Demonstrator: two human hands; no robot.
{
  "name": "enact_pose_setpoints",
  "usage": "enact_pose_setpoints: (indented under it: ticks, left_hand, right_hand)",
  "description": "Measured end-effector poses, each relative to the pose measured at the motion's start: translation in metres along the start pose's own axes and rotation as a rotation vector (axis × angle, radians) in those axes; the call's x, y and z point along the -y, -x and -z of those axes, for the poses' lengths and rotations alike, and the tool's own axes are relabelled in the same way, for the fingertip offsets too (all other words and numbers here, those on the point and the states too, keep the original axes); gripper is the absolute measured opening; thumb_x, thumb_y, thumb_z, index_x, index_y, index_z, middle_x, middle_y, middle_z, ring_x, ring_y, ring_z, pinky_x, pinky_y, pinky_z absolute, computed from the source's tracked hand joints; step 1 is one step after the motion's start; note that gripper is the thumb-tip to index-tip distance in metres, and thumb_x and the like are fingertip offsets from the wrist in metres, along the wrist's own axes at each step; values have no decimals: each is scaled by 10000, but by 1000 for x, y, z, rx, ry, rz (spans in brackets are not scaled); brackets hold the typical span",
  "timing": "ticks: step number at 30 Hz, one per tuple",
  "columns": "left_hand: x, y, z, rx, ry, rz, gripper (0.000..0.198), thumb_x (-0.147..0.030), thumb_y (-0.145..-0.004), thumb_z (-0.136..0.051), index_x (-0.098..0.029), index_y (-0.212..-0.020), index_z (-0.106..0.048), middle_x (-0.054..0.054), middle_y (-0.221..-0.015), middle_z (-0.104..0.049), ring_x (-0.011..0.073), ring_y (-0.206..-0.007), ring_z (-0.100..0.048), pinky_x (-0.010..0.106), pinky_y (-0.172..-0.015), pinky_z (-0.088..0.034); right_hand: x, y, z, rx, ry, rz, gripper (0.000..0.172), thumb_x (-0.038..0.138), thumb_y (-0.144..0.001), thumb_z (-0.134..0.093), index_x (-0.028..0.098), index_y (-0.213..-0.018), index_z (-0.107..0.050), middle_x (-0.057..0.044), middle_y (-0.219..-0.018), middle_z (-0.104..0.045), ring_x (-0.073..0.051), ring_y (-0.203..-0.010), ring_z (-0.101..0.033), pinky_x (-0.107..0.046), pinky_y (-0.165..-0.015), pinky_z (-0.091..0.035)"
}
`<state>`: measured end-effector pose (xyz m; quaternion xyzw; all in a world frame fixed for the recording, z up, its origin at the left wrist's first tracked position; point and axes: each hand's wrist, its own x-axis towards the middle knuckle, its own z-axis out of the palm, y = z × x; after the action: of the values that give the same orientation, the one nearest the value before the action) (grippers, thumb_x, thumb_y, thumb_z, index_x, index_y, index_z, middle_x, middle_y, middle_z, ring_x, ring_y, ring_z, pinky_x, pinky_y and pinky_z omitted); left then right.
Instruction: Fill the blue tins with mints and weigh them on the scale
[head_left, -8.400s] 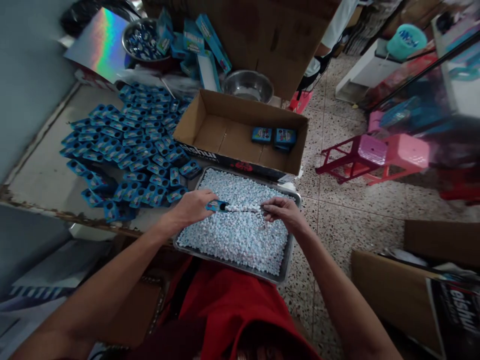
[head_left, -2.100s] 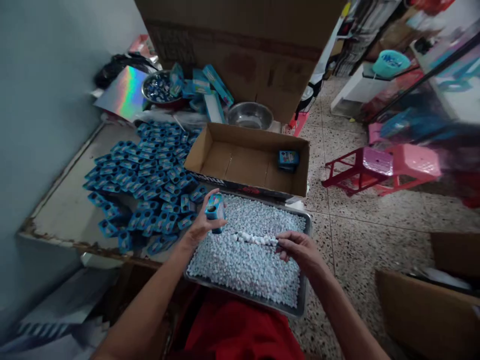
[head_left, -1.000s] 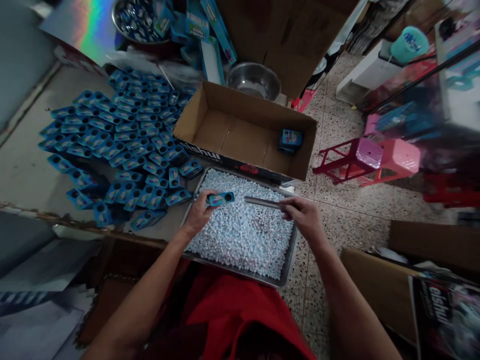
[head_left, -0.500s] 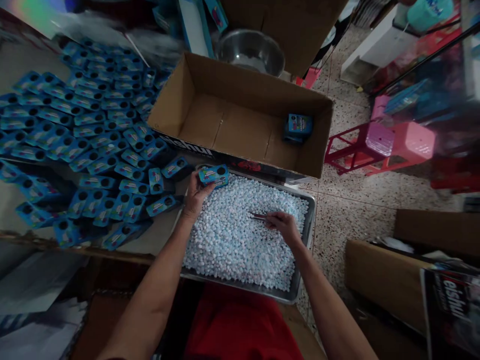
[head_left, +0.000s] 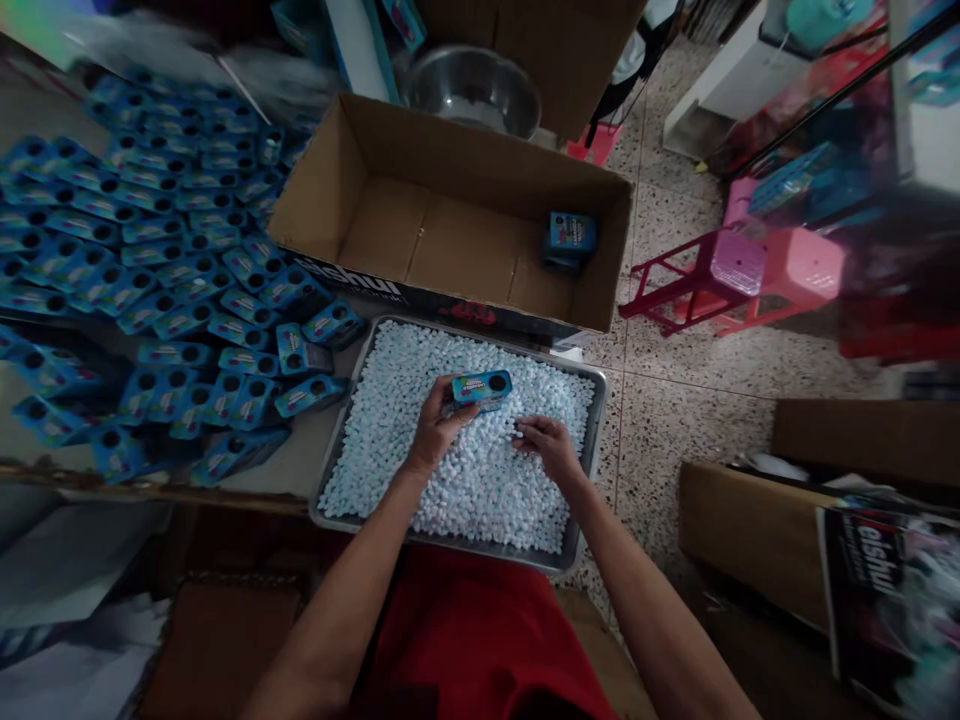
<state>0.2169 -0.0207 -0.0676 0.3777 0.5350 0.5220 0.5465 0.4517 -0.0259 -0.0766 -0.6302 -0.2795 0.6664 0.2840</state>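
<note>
My left hand (head_left: 433,430) is closed around a small blue box (head_left: 481,388) with a round hole in its face, held over a metal tray (head_left: 328,478) full of small pale blue and white candies (head_left: 480,480). My right hand (head_left: 550,447) rests low on the candies, its fingers curled together; whatever they pinch is hidden. An open cardboard box (head_left: 352,180) stands just beyond the tray, with blue boxes (head_left: 570,236) stacked in its right corner.
Several empty blue boxes (head_left: 150,260) lie spread on the low surface at left. A steel bowl (head_left: 474,88) sits behind the cardboard box. A pink stool (head_left: 750,275) stands on the speckled floor at right. Flat cardboard (head_left: 757,540) lies at lower right.
My left hand has carried the blue box from the tray's far left edge to its middle. My right hand has dropped onto the candies and the thin metal strip it held no longer shows.
</note>
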Motion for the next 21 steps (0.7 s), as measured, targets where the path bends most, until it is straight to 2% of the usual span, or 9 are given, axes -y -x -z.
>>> enact_pose_setpoints:
  ticks: [2,5,9,14,18,21]
  left_hand:
    - [-18,5,12,50,-76,-54,449,-346,-834,-791,-240,-1224,-596,54,-1182,-707,247,-1122,-678,417,-1055,-535]
    - [-42,7,41,96,-197,-154,396,-298,-864,-770,-235,-1221,-610,90,-1331,-674,282,-1335,-596,476,-1197,-426]
    - [-59,8,73,45,-304,-151,384,-316,-857,-778,-227,-1194,-617,95,-1313,-682,273,-1280,-629,469,-1178,-440]
    - [-66,21,80,44,-363,-109,372,-304,-866,-744,-218,-1211,-636,94,-1303,-692,265,-1241,-647,440,-1143,-464]
    - [-66,30,80,70,-352,-120,356,-255,-861,-716,-229,-1206,-630,92,-1330,-686,265,-1298,-625,454,-1167,-447]
    - [-62,33,84,80,-348,-126,326,-239,-859,-700,-233,-1179,-638,85,-1312,-695,255,-1295,-628,450,-1175,-442]
  right_hand:
    - [6,11,11,-13,-23,6,541,580,-581,-956,169,-878,-769,-26,-683,-735,-167,-578,-707,-259,-586,-600]
    - [22,26,23,-2,-47,15,521,548,-592,-969,164,-888,-782,-40,-683,-742,-171,-570,-707,-260,-574,-602]
    - [55,43,24,60,-61,43,453,489,-638,-970,164,-901,-795,-55,-691,-753,-158,-556,-702,-230,-545,-581]
    - [104,55,2,131,15,139,390,454,-702,-934,166,-931,-805,-49,-710,-758,-157,-571,-714,-234,-558,-586]
    - [140,61,-20,149,194,217,353,442,-715,-886,153,-899,-802,-48,-682,-738,-171,-565,-714,-255,-533,-584]
    - [158,68,-33,152,349,285,251,384,-776,-801,157,-881,-796,-40,-657,-718,-168,-559,-704,-261,-524,-575]
